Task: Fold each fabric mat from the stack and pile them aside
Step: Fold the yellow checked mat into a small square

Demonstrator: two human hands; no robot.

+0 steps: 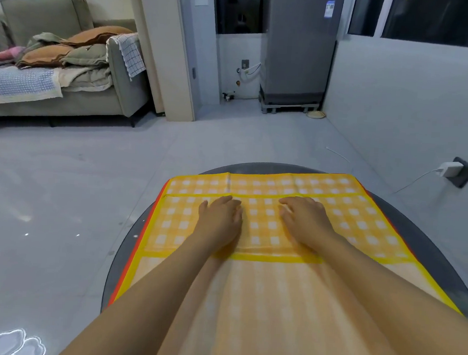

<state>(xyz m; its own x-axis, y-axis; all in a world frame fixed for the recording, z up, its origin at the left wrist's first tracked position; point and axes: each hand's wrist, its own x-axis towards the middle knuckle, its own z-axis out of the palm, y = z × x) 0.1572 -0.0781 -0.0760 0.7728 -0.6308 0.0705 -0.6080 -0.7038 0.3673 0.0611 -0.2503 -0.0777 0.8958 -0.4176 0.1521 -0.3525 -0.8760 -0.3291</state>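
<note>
Pressing the fold flat on the top mat (pixel 265 224).
I keep both hands, left (pixel 220 218) and right (pixel 306 225), spread palm-down just behind the folded edge, so it creases on the desk (pixel 126 253).

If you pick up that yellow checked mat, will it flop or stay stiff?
The yellow checked fabric mat would probably flop: it already lies folded over itself, with crease lines. It looks thin and likely light. It may slide on the smooth round dark table.

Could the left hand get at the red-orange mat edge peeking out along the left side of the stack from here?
Probably yes. The left hand lies flat on the yellow checked mat, and nothing stands between it and the red-orange edge.
</note>
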